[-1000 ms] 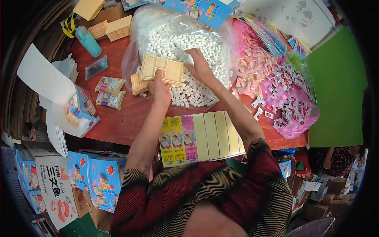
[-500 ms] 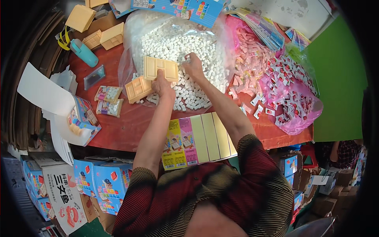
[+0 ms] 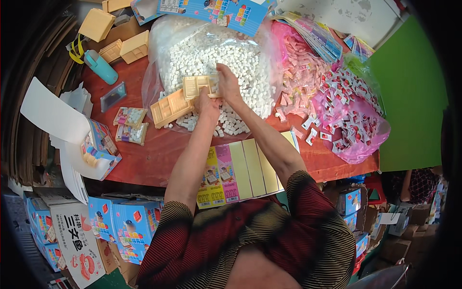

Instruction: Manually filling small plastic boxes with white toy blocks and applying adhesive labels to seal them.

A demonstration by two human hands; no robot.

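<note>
My left hand (image 3: 208, 106) grips a cream-coloured compartment tray (image 3: 196, 85), its thumb on the near edge. The tray is held over a heap of small white candy pieces (image 3: 211, 53) in a clear plastic bag (image 3: 156, 45). My right hand (image 3: 229, 85) is at the tray's right end with its fingers curled; what they hold, if anything, is hidden. A second cream tray (image 3: 169, 110) lies tilted at the heap's left edge, just left of the held one.
Filled packs (image 3: 130, 124) and a blue carton (image 3: 103, 139) lie left, near a teal bottle (image 3: 101, 67). Pink packets (image 3: 298, 82) and red-and-white sachets (image 3: 349, 96) spread right. Printed card sheets (image 3: 245, 168) lie at the near table edge.
My right hand has moved from over the white pieces to the tray's right end. The held tray has shifted slightly, and its right part is now covered by my hands.
</note>
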